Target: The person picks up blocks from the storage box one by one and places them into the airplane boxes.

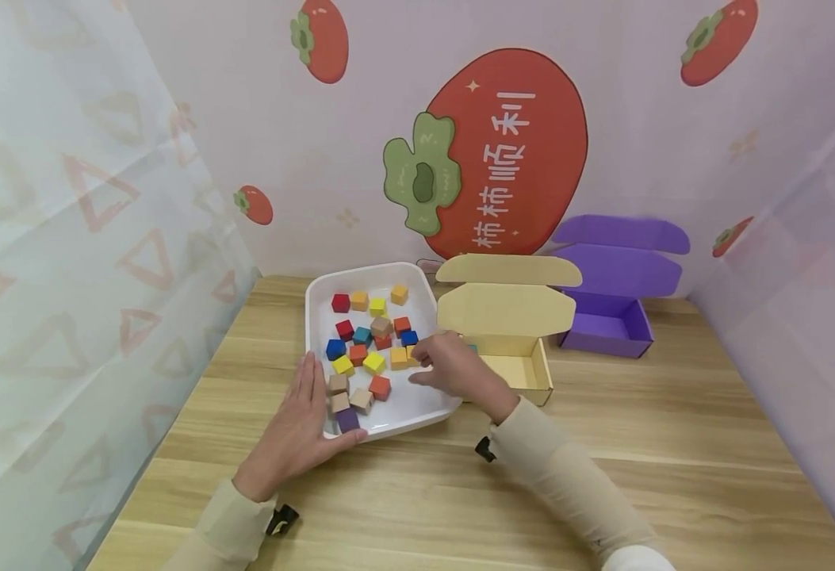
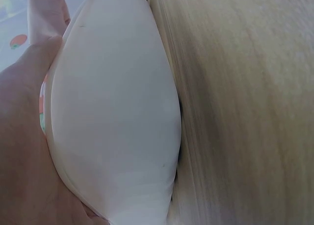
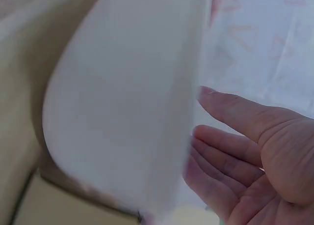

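A white tray [image 1: 410,412] on the table holds several small cubes in mixed colours. Against its near left corner rests my left hand [image 1: 296,428], fingers straight along the left rim and thumb along the front. The tray's outer wall [image 2: 115,107] fills the middle of the left wrist view. My right hand [image 1: 453,365] reaches over the tray's right rim, close to an orange cube [image 1: 399,358]. Its thumb and gently bent fingers stand apart in the right wrist view, with no cube between them. A purple cube [image 1: 348,419] lies near my left thumb.
Right of the tray stands an open pale yellow box [image 1: 541,373], with a teal cube [image 1: 473,348] partly showing behind my right hand. Farther right and back is an open purple box [image 1: 606,345]. Patterned cloth walls enclose the wooden table [image 1: 638,444] at the back and sides.
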A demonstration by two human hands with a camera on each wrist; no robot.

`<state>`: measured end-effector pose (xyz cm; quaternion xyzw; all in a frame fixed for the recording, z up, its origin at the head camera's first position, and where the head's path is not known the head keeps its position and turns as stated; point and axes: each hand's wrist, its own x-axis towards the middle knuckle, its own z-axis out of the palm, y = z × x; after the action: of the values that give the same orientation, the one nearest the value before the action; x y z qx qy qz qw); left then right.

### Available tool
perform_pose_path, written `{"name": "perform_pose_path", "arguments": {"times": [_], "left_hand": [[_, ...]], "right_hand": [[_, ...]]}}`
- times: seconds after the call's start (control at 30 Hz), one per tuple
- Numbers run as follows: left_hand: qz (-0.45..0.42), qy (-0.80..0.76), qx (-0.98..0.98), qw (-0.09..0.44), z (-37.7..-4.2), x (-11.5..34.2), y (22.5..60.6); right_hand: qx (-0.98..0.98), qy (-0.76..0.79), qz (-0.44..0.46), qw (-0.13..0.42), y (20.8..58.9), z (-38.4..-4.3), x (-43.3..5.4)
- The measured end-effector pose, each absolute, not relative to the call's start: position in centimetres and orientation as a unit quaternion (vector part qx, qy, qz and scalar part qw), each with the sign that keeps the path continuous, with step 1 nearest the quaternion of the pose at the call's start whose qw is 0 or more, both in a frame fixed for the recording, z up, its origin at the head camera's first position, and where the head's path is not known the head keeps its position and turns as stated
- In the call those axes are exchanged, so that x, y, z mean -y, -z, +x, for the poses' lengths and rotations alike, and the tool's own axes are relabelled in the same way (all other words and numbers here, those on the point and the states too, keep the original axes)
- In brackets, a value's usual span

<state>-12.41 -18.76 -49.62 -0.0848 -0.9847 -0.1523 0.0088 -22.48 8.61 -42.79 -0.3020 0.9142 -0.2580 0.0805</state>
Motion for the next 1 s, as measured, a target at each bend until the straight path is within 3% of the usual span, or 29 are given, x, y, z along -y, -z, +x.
{"name": "perform_pose_path", "arguments": {"times": [0.53,1.0], "left_hand": [[-0.091,0.153,0.984,0.018,-12.3,18.8,49.6],[-0.081,0.15,0.985,0.014,-12.4,18.7,49.6]], "right_hand": [[-0.902,0.267,-0.326,0.094,47.1,-22.2,-3.6],[-0.91,0.268,-0.305,0.086,44.4,-22.0,-6.0]]}}
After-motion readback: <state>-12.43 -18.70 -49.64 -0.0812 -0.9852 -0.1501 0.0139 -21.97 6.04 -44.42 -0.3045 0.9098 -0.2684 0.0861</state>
